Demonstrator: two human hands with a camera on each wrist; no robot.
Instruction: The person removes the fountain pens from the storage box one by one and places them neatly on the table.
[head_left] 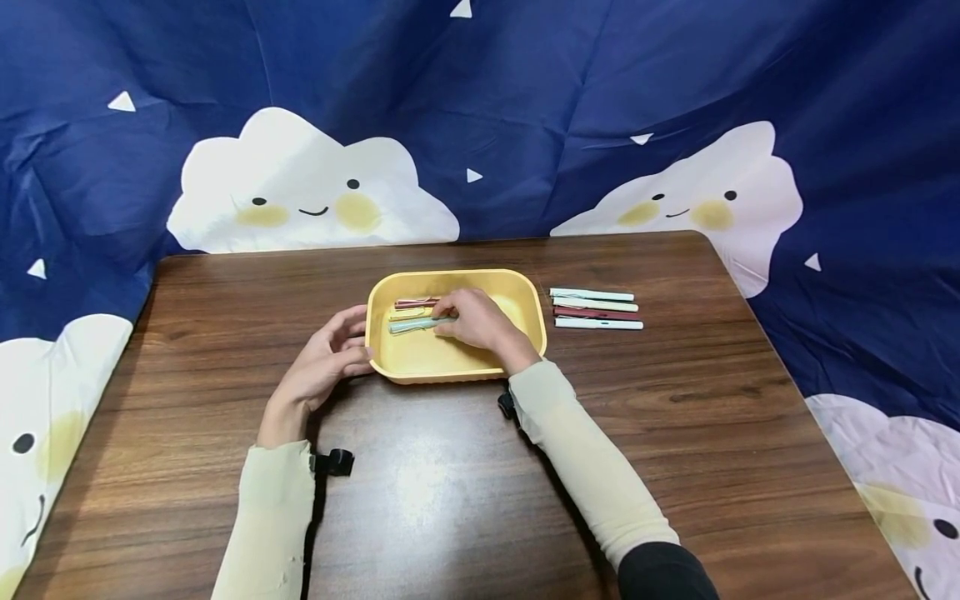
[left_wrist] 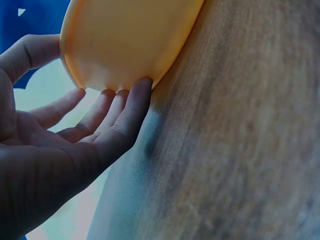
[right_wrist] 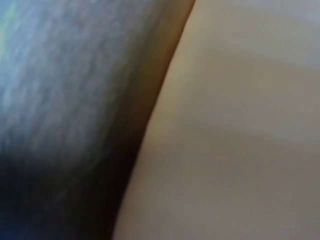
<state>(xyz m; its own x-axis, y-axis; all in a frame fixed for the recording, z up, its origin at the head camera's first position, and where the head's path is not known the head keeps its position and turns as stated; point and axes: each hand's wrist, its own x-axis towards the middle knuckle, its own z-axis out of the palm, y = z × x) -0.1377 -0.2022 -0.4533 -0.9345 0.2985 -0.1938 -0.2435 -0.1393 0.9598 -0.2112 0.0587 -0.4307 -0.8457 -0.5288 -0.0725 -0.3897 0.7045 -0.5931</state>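
Observation:
A yellow tray (head_left: pixel 517 317) stands near the back middle of the table. Inside it, my right hand (head_left: pixel 480 321) pinches a mint-green pen (head_left: pixel 408 325) by its right end. Just behind that pen lie a yellow pen (head_left: pixel 405 314) and a dark red pen (head_left: pixel 408 303), their right ends partly hidden by my fingers. At the tray's left end, my left hand (head_left: pixel 326 354) rests its fingertips and thumb against the outer wall. The left wrist view shows these spread fingers (left_wrist: pixel 135 102) touching the tray (left_wrist: pixel 130 40). Only tray wall and blurred tabletop fill the right wrist view.
Right of the tray, several pens lie side by side: a pale mint pen (head_left: pixel 592 295), a cream pen (head_left: pixel 596 306), a dark red pen (head_left: pixel 596 314) and a white pen (head_left: pixel 600 324). Behind the wooden table (head_left: pixel 420 500) hangs a blue cloud-patterned cloth (head_left: pixel 510 100).

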